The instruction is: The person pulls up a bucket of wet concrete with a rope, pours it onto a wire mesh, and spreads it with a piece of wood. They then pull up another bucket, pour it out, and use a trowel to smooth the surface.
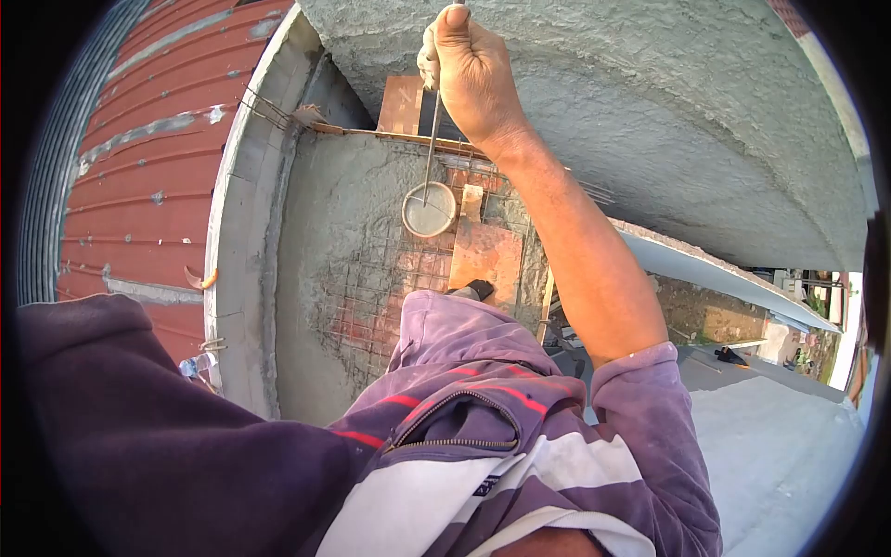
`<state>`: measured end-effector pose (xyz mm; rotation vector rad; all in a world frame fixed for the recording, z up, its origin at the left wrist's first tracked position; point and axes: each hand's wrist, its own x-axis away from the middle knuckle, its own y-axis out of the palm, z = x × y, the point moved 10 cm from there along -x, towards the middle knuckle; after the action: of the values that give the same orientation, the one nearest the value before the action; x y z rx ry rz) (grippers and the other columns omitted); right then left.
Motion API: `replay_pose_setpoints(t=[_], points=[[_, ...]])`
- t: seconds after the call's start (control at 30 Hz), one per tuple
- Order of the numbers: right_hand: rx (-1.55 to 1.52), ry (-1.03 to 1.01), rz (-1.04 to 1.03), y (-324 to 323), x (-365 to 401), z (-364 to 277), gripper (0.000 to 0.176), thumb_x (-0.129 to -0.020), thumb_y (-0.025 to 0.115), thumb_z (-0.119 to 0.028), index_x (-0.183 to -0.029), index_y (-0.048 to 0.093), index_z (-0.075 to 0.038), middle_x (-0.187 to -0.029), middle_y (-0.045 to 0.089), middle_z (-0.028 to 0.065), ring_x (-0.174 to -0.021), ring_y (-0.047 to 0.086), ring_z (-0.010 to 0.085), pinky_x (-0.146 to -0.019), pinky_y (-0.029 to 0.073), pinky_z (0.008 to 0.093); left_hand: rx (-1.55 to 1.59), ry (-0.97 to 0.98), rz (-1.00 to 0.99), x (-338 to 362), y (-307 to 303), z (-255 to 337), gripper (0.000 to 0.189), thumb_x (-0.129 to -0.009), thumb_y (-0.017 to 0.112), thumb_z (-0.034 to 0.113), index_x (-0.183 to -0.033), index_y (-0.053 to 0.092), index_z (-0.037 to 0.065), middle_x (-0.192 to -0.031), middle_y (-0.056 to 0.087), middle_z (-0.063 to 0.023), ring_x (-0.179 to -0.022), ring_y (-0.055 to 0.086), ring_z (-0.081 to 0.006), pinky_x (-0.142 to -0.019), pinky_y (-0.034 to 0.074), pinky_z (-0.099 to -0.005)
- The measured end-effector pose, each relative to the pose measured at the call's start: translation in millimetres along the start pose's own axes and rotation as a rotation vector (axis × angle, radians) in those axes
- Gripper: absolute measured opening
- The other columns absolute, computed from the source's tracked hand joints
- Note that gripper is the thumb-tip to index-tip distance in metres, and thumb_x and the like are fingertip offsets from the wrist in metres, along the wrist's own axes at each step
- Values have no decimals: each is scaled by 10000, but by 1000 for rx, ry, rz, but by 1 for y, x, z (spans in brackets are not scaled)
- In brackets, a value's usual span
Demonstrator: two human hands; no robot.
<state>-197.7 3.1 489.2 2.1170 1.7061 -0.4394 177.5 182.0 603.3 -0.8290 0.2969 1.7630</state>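
Rebar mesh (pixel 367 295) and board (pixel 489 260) lie near the bucket (pixel 430 215), line (pixel 432 141) clenched in right hand's grip (pixel 471 79).

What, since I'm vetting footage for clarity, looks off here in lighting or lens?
Head view: strong fisheye curvature bows the red corrugated metal roof, with black corners; warm light falls on the bare right hand; the dark purple sleeve at lower left loses detail in shadow.
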Motion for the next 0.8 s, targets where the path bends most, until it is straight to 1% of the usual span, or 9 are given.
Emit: replay_pose_setpoints(t=[0.1,0.13,0.23,0.27,0.4,0.5,0.63,0.77,0.8], points=[[-56,-9,58,14,-5,-14,572,-1086,359,-555,-747,495,-115,-598,437,-44,-559,431,85,-510,376,280,-11,0,12,-6,-4,-4,400,-978,556,352,-942,617,-41,-774,608,-169,-742,599,-295,-654,492,-438],[-136,-39,45,22,-8,-4,555,-1088,401,-527,-732,487,-110,-588,437,-38,-514,406,84,-467,349,262,-10,0,9,-8,-3,-5,397,-976,558,349,-946,618,-42,-779,611,-170,-747,601,-295,-656,494,-438],[7,43,-122,37,-2,3,596,-1059,338,-601,-814,538,-95,-684,522,0,-641,527,99,-622,463,265,8,7,-10,-18,8,-12,388,-970,565,339,-958,622,-44,-791,620,-172,-759,610,-298,-662,501,-438],[-7,50,-134,38,0,16,600,-1057,331,-605,-827,554,-97,-705,548,1,-676,552,104,-656,473,276,14,10,-17,-22,11,-13,385,-969,568,336,-962,623,-45,-796,622,-173,-764,612,-298,-664,503,-438],[26,217,-142,34,32,73,594,-1057,335,-602,-831,542,-93,-714,532,-8,-699,540,109,-671,472,282,54,28,-61,-39,35,-20,375,-961,577,323,-978,628,-48,-813,634,-176,-781,624,-301,-672,511,-437],[-46,301,-60,20,65,85,578,-1065,340,-584,-824,528,-94,-706,501,-20,-679,507,97,-643,460,270,93,46,-101,-54,59,-28,369,-955,584,313,-990,632,-51,-826,643,-179,-793,632,-303,-678,518,-436],[113,240,92,-35,95,37,560,-1080,346,-553,-812,517,-92,-697,463,-29,-630,441,70,-576,408,239,171,70,-190,-79,110,-35,361,-948,593,300,-1006,638,-54,-843,655,-183,-810,643,-306,-686,526,-436],[314,134,279,-112,119,-30,555,-1086,363,-537,-787,500,-90,-692,449,-32,-593,389,52,-528,330,228,282,133,-291,-102,178,-19,356,-940,603,287,-1022,643,-57,-860,666,-186,-827,654,-309,-694,535,-435],[348,130,364,-130,129,-47,565,-1086,363,-536,-762,484,-89,-688,440,-32,-594,386,55,-526,312,234,315,152,-317,-105,198,-11,355,-939,605,284,-1026,644,-58,-865,669,-187,-831,657,-310,-696,537,-435]])
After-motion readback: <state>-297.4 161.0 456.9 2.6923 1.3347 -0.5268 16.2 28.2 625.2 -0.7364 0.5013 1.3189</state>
